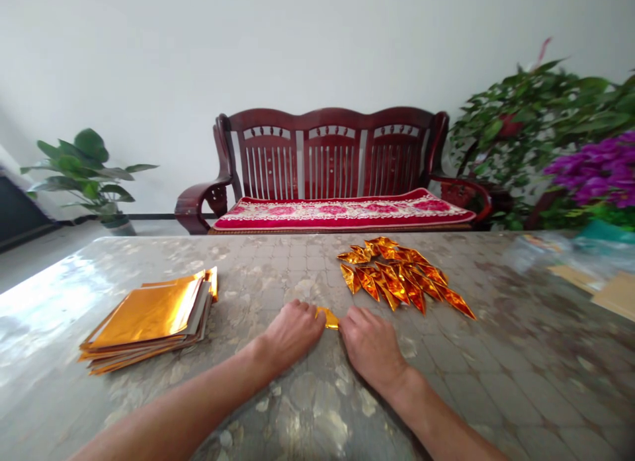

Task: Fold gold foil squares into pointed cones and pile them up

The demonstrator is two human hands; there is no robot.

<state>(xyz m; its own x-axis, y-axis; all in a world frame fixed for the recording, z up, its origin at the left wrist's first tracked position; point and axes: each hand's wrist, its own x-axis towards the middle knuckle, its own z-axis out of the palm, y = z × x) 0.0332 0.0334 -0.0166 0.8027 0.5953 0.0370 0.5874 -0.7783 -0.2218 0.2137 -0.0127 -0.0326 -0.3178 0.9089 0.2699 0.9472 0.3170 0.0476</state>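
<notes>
My left hand (292,335) and my right hand (372,348) meet on a small folded piece of gold foil paper (327,317), pinching it between their fingertips on the tabletop. Much of that piece is covered by my fingers. Beyond my right hand lies a loose heap of folded, pointed gold foil pieces (397,279), not touching it. To the left of my left hand sits a stack of flat gold foil sheets (149,319) on the glossy stone-patterned table (258,276).
Cardboard (602,286) and clear plastic (540,249) lie at the table's right end. Behind the far table edge stand a dark red wooden bench (330,157) with a red runner, a leafy potted plant (84,173), and purple flowers (595,170).
</notes>
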